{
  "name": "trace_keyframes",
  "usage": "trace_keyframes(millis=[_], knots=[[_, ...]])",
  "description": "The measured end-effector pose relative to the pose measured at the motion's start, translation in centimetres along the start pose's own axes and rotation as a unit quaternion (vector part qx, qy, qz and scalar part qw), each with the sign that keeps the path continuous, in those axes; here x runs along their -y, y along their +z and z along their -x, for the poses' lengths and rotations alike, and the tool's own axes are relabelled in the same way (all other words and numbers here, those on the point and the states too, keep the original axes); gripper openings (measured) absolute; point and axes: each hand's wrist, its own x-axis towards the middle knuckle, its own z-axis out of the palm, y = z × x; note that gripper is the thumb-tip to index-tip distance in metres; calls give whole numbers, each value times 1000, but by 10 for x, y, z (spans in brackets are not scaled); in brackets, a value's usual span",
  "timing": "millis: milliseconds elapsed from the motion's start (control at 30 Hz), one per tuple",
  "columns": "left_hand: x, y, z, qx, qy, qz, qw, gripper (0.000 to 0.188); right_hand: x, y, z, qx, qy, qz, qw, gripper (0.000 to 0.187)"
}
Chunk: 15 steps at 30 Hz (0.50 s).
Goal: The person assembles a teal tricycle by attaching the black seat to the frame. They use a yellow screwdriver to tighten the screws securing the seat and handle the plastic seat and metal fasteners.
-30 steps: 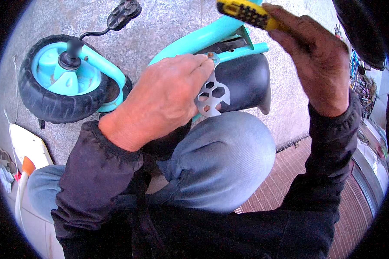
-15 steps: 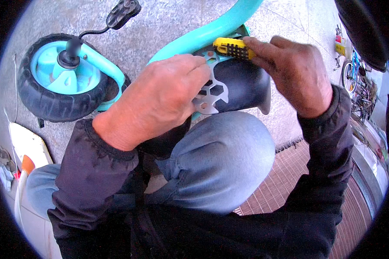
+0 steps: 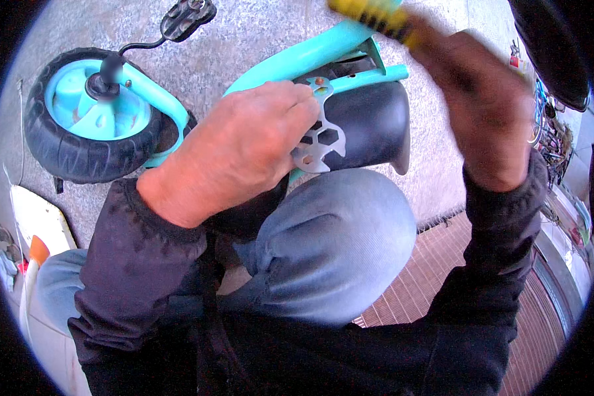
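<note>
My left hand (image 3: pixel 234 148) is closed round a flat silver multi-wrench (image 3: pixel 325 135) with hexagonal cut-outs. The wrench rests against a turquoise tube (image 3: pixel 369 78) and a rounded black part (image 3: pixel 369 125) with a pale flared rim. Up and to the right, my right hand (image 3: pixel 482 105) grips a yellow-and-black tool (image 3: pixel 376 14), whose exact kind is smeared by motion. That tool is apart from the wrench. A thick turquoise frame tube (image 3: pixel 297 59) runs beyond my left hand. My left fingertips and the wrench's held end are hidden.
At left lies a turquoise wheel (image 3: pixel 102 125) with a black tyre, joined to a crank and a black pedal (image 3: pixel 188 18). My jeans-covered knee (image 3: pixel 336 244) sits close below the wrench. Bicycles (image 3: pixel 553 138) stand far right, and a brown slatted mat (image 3: pixel 416 270) lies near my right arm.
My right hand has lifted the yellow-and-black tool up and away from the wrench, uncovering the turquoise tube. My left hand keeps the wrench in nearly the same place.
</note>
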Motion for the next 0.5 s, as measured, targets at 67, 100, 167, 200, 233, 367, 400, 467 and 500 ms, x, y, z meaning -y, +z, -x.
trace_keyframes(millis=[67, 100, 167, 200, 233, 367, 400, 467, 500], knots=[[0, 0, 2, 11, 2, -18, 1000, 45, 4, 19, 7, 150, -52, 48, 986, 27], [0, -1, 2, 15, 2, -28, 999, 46, 0, 11, -2, 162, -83, 78, 980, 26], [4, 0, 2, 2, 3, -26, 1000, 46, -1, 0, -13, 62, -59, -35, 996, 26], [6, 2, 3, -3, 2, -24, 1000, 47, -1, 4, -15, -27, -39, -110, 993, 27], [5, 4, 5, 5, -9, -17, 1000, 47, 2, 8, -8, -50, -7, -100, 994, 25], [1, 2, 0, 26, -14, -12, 999, 51, -4, 7, 9, 167, -32, -19, 985, 30], [0, 0, 3, 32, -18, -15, 999, 52, -7, 3, 7, 117, -22, -66, 991, 25], [-5, -2, 5, 25, -14, -10, 1000, 54, -6, 14, 24, -34, 144, -294, 944, 31], [-5, -2, 4, 21, -8, -6, 1000, 56, -3, 12, 32, -32, 213, -315, 924, 37]])
